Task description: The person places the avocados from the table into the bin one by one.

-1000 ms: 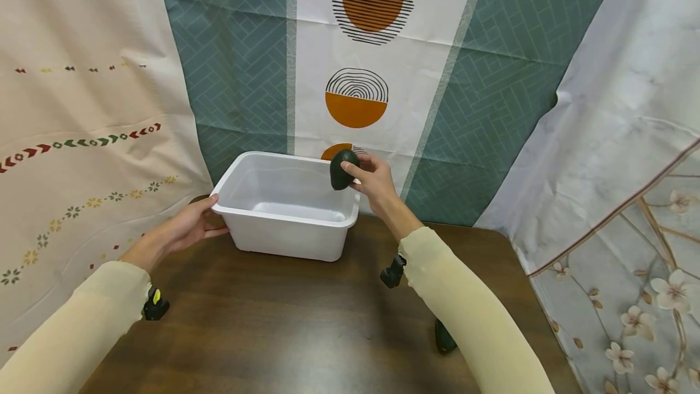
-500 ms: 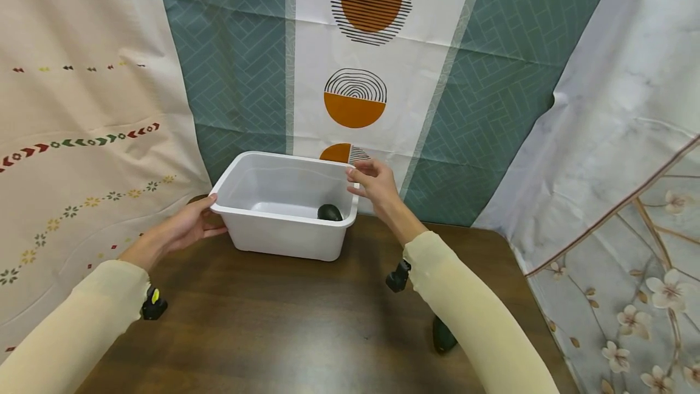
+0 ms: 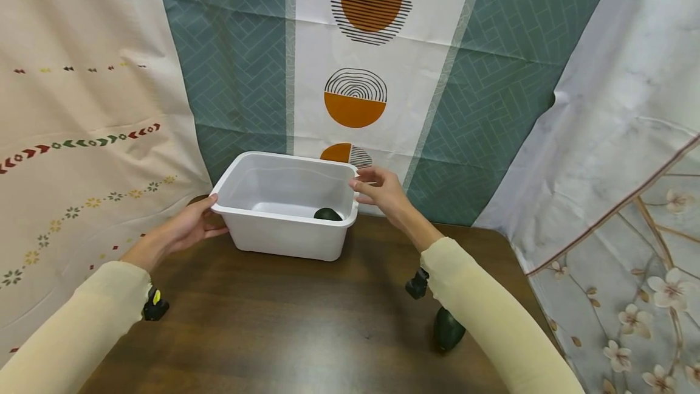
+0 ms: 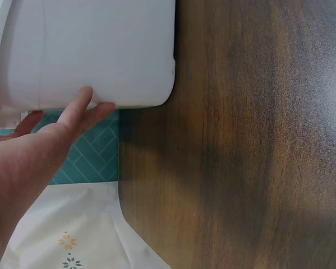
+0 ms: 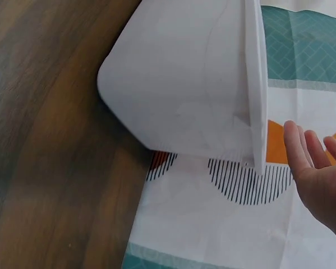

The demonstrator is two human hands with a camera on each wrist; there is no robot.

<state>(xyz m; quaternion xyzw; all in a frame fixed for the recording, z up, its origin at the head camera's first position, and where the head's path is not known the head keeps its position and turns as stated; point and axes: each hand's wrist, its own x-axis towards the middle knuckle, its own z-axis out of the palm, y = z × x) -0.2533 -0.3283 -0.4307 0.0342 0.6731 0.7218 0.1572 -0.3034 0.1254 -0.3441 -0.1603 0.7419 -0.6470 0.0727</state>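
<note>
A white plastic bin (image 3: pixel 284 238) stands at the back of the brown table, with one dark green avocado (image 3: pixel 327 214) lying inside at its right end. My left hand (image 3: pixel 188 224) grips the bin's left end, thumb at the rim and fingers below it. In the left wrist view, fingertips (image 4: pixel 84 94) lie against the bin's wall. My right hand (image 3: pixel 383 190) is just beside the right rim, fingers loosely bent and holding nothing. The right wrist view shows that hand (image 5: pixel 319 174) apart from the rim. A second avocado (image 3: pixel 448 328) lies on the table, partly behind the right sleeve.
The wooden table (image 3: pixel 284 321) reaches toward me from the bin. Patterned cloths hang around it: a green and white one (image 3: pixel 240 59) behind, a cream one (image 3: pixel 98 102) on the left, and a floral one (image 3: pixel 618 211) on the right.
The right hand has let go of the avocado, which dropped into the bin. That hand then drew back slightly to the right, uncovering more of the second avocado. The left hand stays put.
</note>
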